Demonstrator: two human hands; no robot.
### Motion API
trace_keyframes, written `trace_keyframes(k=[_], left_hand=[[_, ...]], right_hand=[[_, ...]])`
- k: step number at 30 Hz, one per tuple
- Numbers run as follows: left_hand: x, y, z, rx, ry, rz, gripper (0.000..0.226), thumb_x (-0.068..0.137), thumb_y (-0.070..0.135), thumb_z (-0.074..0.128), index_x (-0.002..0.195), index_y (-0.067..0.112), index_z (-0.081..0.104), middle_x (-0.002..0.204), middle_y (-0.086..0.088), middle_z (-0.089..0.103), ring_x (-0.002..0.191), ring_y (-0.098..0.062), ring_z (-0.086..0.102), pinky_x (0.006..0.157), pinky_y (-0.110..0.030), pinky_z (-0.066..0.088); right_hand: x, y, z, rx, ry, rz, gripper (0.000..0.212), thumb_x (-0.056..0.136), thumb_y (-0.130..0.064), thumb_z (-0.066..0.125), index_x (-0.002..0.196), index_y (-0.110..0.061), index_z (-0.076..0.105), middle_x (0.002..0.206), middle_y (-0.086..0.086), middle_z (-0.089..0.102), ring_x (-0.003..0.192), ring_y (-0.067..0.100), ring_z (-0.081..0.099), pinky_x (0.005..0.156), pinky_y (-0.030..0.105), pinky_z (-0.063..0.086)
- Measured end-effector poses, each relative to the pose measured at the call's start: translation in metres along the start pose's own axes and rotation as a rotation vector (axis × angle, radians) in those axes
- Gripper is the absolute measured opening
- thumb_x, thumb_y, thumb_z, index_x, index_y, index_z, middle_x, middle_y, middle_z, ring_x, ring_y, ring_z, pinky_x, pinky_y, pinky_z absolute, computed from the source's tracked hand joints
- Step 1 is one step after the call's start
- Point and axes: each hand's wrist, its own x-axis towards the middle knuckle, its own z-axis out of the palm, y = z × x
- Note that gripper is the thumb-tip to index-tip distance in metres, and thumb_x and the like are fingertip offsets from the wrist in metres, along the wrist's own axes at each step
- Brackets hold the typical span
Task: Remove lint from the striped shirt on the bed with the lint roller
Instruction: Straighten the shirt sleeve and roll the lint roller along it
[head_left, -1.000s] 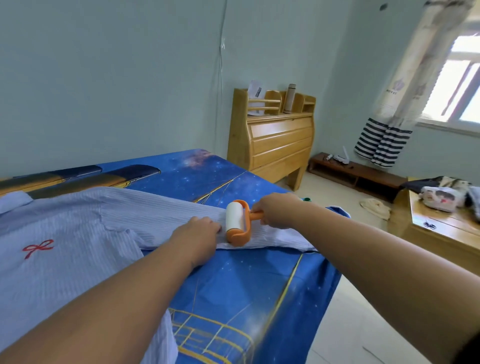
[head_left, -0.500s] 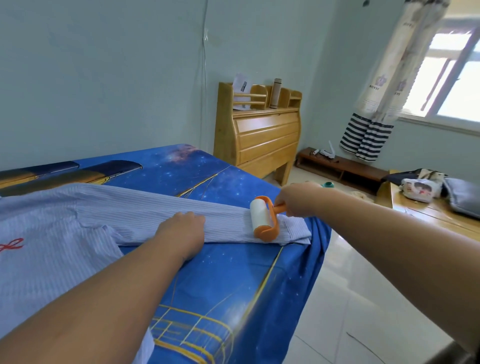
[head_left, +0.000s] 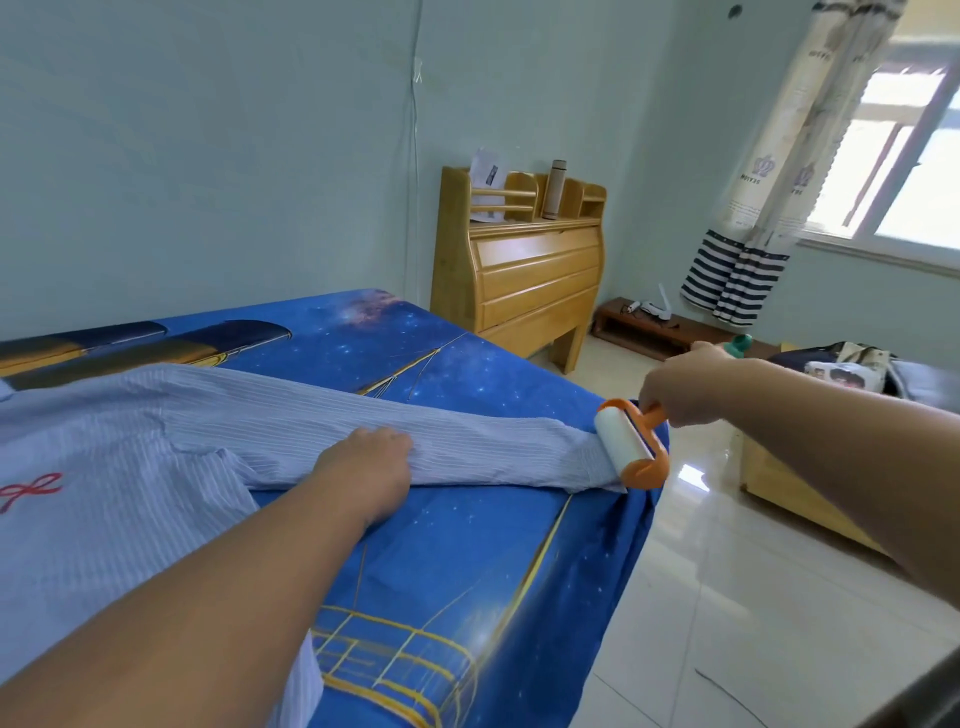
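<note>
Shirt: a pale blue, finely striped cotton shirt (head_left: 130, 499) lies flat on the bed, filling the left of the frame; its long sleeve stretches rightward to the cuff at the bed's right corner, and a red bow (head_left: 28, 489) is stitched near the left edge.
Bed: a mattress under a dark blue starry sheet with yellow line drawings (head_left: 467, 561), running from centre to lower centre of the frame.
Lint roller: a white sticky drum in an orange plastic frame and handle (head_left: 629, 443), resting on the cuff end of the sleeve at the bed's right edge, right of centre.
Right hand: the right hand (head_left: 680, 387) is closed around the orange handle, coming in from the right of the frame.
Left hand: the left hand (head_left: 366, 470) presses knuckles-up on the middle of the sleeve, fingers curled onto the fabric; whether it pinches the cloth cannot be told.
Background: a light wooden headboard cabinet (head_left: 519, 275) stands against the wall at upper centre; a curtain with a navy-striped hem (head_left: 737, 275) hangs at upper right beside a bright window.
</note>
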Motion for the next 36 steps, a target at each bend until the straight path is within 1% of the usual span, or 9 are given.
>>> trace_keyframes(k=[7,12,15,19,23,25,28,31,36], left_hand=[[0.003,-0.037,-0.015,-0.157,0.012,0.024,0.042,0.095,0.017,0.038,0.135,0.023,0.048,0.142,-0.002,0.046,0.127,-0.024,0.043,0.105,-0.040,0.039],[-0.006,-0.091,-0.033,-0.085,0.064,-0.168,0.033,0.093,0.018,0.043,0.124,0.021,0.054,0.133,-0.005,0.051,0.119,-0.026,0.049,0.098,-0.042,0.045],[-0.018,-0.101,-0.041,-0.061,0.110,-0.263,0.033,0.094,0.023,0.045,0.125,0.019,0.055,0.129,-0.006,0.053,0.113,-0.025,0.052,0.095,-0.038,0.047],[-0.040,-0.066,-0.038,-0.093,0.189,-0.010,0.029,0.095,0.033,0.041,0.108,0.021,0.065,0.114,-0.002,0.059,0.105,-0.024,0.057,0.088,-0.037,0.049],[-0.051,-0.010,-0.023,-0.146,-0.061,0.317,0.042,0.096,0.042,0.040,0.129,0.017,0.052,0.137,-0.003,0.048,0.128,-0.022,0.042,0.105,-0.040,0.037],[-0.052,0.005,-0.013,-0.080,-0.132,0.358,0.059,0.096,0.049,0.036,0.145,0.017,0.033,0.155,-0.003,0.027,0.143,-0.020,0.022,0.116,-0.040,0.021],[-0.050,0.008,0.001,-0.017,-0.185,0.347,0.071,0.095,0.057,0.028,0.152,0.020,0.008,0.162,0.001,0.000,0.148,-0.017,0.001,0.120,-0.041,0.005],[-0.050,0.007,0.003,-0.026,-0.207,0.353,0.073,0.094,0.060,0.026,0.152,0.022,0.003,0.161,0.003,-0.005,0.148,-0.016,-0.003,0.120,-0.042,0.003],[-0.052,0.010,-0.001,-0.038,-0.234,0.349,0.076,0.093,0.062,0.027,0.153,0.022,0.005,0.162,0.002,-0.004,0.148,-0.018,-0.005,0.120,-0.042,0.004]], right_hand=[[0.013,-0.023,-0.056,0.252,0.218,-0.108,0.012,0.090,-0.022,0.054,0.095,-0.028,0.063,0.083,-0.010,0.060,0.078,0.012,0.054,0.067,0.026,0.040],[0.028,-0.071,-0.108,0.367,0.351,-0.258,0.005,0.093,-0.025,0.054,0.089,-0.024,0.056,0.074,-0.009,0.053,0.074,0.015,0.052,0.063,0.026,0.036],[0.039,-0.110,-0.123,0.451,0.349,-0.320,0.009,0.094,-0.022,0.052,0.102,-0.020,0.056,0.075,-0.006,0.052,0.066,0.010,0.045,0.056,0.022,0.031],[0.060,-0.146,-0.128,0.469,0.329,-0.318,0.022,0.091,-0.014,0.050,0.113,-0.019,0.051,0.090,0.002,0.059,0.073,0.015,0.050,0.065,0.027,0.039],[0.071,-0.155,-0.127,0.420,0.292,-0.298,0.029,0.088,-0.011,0.050,0.115,-0.021,0.054,0.102,0.003,0.063,0.091,0.020,0.059,0.081,0.031,0.048],[0.074,-0.159,-0.127,0.394,0.288,-0.313,0.029,0.088,-0.011,0.051,0.115,-0.022,0.057,0.106,0.002,0.064,0.094,0.020,0.058,0.077,0.029,0.043],[0.078,-0.168,-0.130,0.388,0.286,-0.342,0.026,0.090,-0.017,0.052,0.113,-0.023,0.061,0.109,0.002,0.064,0.098,0.022,0.059,0.078,0.031,0.042],[0.082,-0.182,-0.139,0.413,0.324,-0.371,0.021,0.088,-0.018,0.054,0.105,-0.025,0.064,0.104,0.003,0.064,0.096,0.024,0.059,0.082,0.038,0.046],[0.084,-0.227,-0.170,0.481,0.384,-0.436,0.014,0.089,-0.022,0.056,0.100,-0.023,0.065,0.102,0.003,0.063,0.094,0.023,0.058,0.069,0.033,0.041]])
